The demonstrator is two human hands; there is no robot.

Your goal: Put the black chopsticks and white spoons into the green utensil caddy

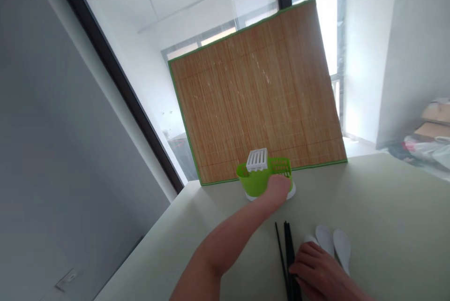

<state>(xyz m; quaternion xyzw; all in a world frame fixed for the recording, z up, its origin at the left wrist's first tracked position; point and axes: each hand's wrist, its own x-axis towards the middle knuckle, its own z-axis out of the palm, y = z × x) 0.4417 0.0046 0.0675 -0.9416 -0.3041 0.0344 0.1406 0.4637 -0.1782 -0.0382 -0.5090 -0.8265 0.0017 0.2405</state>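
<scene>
A bright green utensil holder [253,183] on a white base stands at the far side of the table, with a white slatted piece [258,159] at its top. My left hand [279,187] reaches to its right-hand, openwork compartment; the fingers are hidden. Nearer to me, black chopsticks [288,249] lie on the table, one thin stick [280,249] apart from the bunch. My right hand [316,268] is low over them, fingers curled and fingertips at the bunch. Under and beside that hand lie white spoons [341,244], one partly covered by it.
A bamboo mat [253,90] with green edging leans upright behind the holder, against the glass. The pale table [379,226] extends to the right. A grey wall [70,127] rises at left. Cardboard and plastic bags [432,137] are at the far right, beyond the table.
</scene>
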